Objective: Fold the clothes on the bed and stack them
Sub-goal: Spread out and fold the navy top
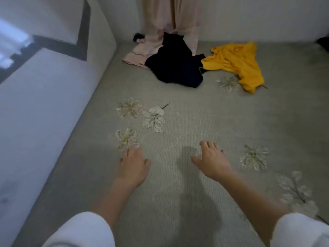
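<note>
At the far side of the grey bed lie three loose, unfolded garments: a pale pink one on the left, a black one in the middle overlapping it, and a yellow one on the right. My left hand and my right hand reach forward over the bedspread well short of the clothes. Both have relaxed fingers and hold nothing.
The bedspread carries embroidered flowers and leaves. A white padded headboard or wall runs along the left. A pink curtain hangs at the far wall behind the clothes. A small dark item lies by the pink garment.
</note>
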### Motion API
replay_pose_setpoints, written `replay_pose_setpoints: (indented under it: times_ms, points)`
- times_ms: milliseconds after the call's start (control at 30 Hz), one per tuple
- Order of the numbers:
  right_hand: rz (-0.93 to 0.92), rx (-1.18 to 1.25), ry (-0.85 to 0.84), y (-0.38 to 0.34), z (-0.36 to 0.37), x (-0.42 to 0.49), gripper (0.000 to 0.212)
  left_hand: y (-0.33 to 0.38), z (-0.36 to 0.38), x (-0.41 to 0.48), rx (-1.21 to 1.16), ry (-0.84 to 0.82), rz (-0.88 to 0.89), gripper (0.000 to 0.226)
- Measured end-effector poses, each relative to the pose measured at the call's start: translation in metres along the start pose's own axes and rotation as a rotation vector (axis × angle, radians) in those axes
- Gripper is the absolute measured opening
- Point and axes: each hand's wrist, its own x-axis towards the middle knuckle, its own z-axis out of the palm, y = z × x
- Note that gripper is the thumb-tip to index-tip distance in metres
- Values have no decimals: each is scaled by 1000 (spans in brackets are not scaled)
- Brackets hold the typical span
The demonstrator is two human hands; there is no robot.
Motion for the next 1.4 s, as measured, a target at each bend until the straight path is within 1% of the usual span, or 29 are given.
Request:
replay_pose_setpoints:
  times_ms: [100, 200, 267, 367, 500, 633, 867, 933, 1067, 1167, 1200, 1300, 1333, 1400]
  points:
    - [33, -32, 7, 10, 55, 39, 70, -9, 66, 48, -63, 0, 46, 54]
    - [28, -33, 79, 24, 98, 74, 76, -10, 115, 90, -78, 22, 134, 60]
    - [38, -12, 137, 32, 113, 94, 78, -7, 131, 122, -56, 83, 201, 60]
    - [24, 11, 222, 38, 123, 123, 80, 4, 133, 173, -97, 181, 218, 59]
    - [-19, 23, 262, 35, 113, 167, 77, 10, 130, 209, -110, 241, 174, 64]
    - [24, 138, 280, 27, 83, 227, 73, 13, 130, 211, -138, 269, 144, 64]
    - [96, 384, 265, 9, 31, 321, 73, 18, 119, 208, -139, 212, 102, 63]
    - [117, 414, 325, 2, 26, 344, 73, 16, 119, 209, -151, 202, 90, 63]
    - [175, 439, 510, -4, 20, 384, 70, 17, 120, 208, -171, 208, 90, 62]
    - [231, 503, 522, 0, 12, 414, 75, 20, 119, 208, -169, 213, 85, 63]
    - [253, 504, 508, 4, 8, 424, 72, 20, 119, 208, -165, 214, 80, 63]
    - [293, 393, 474, 19, -4, 443, 42, 20, 120, 208, -137, 208, 72, 63]
    - [288, 380, 466, 23, -5, 446, 38, 20, 120, 209, -133, 203, 72, 64]
    - [264, 438, 476, 21, 2, 440, 34, 20, 120, 210, -147, 190, 63, 64]
